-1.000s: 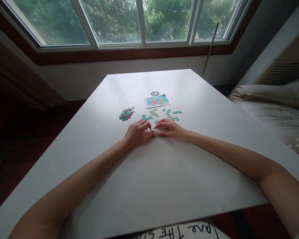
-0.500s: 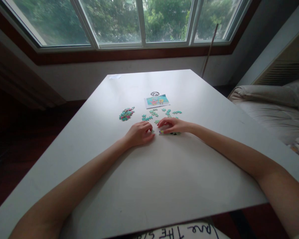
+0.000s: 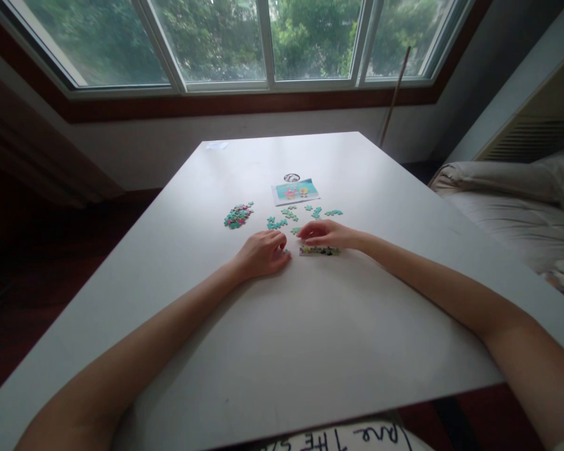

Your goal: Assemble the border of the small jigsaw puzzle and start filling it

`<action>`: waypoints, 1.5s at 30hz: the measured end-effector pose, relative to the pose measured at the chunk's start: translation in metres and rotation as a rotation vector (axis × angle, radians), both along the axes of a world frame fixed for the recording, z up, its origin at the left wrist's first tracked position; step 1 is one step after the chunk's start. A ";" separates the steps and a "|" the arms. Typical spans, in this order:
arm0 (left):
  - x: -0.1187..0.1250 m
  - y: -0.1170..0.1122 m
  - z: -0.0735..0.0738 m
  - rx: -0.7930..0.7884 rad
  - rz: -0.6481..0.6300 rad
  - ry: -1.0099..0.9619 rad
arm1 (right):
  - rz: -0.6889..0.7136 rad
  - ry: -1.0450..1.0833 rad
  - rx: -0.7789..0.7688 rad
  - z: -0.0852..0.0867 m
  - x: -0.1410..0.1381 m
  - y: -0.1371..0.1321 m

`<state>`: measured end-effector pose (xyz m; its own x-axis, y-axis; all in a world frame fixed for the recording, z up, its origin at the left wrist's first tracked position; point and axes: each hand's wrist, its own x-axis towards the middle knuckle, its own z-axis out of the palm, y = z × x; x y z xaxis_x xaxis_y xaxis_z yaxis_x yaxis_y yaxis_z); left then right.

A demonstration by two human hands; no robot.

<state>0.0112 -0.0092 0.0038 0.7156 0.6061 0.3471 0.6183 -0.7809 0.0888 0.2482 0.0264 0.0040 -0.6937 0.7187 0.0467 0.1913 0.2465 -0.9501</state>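
My left hand (image 3: 262,252) rests on the white table (image 3: 282,326) with its fingers curled; a small puzzle piece shows at its fingertips. My right hand (image 3: 326,234) lies just to its right, fingers bent over the loose teal puzzle pieces (image 3: 286,217). In front of the right hand sits a short joined strip of puzzle pieces (image 3: 318,250). A heap of teal and pink pieces (image 3: 237,215) lies to the left. Further back is a small picture card (image 3: 295,190) with a dark round thing (image 3: 292,177) behind it.
Windows with green trees run along the far wall. A thin stick (image 3: 393,94) leans in the right corner. A bed with pale bedding (image 3: 512,207) stands to the right of the table. A paper with dark handwriting (image 3: 338,438) shows below the table's near edge.
My right hand drew away from the left hand, up and to the right, uncovering the joined strip of pieces on the table. My left hand stayed almost still.
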 end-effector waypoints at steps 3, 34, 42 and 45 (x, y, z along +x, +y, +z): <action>0.000 -0.002 0.000 0.017 -0.002 -0.007 | -0.128 0.097 -0.012 0.000 0.005 0.008; 0.004 -0.005 -0.003 0.077 -0.326 -0.125 | -0.579 -0.346 0.693 -0.020 0.036 0.028; 0.004 -0.008 0.000 0.082 -0.349 -0.102 | -0.545 -0.324 0.658 -0.019 0.036 0.027; 0.002 -0.009 0.002 0.081 -0.347 -0.103 | -0.469 -0.302 0.709 -0.018 0.034 0.027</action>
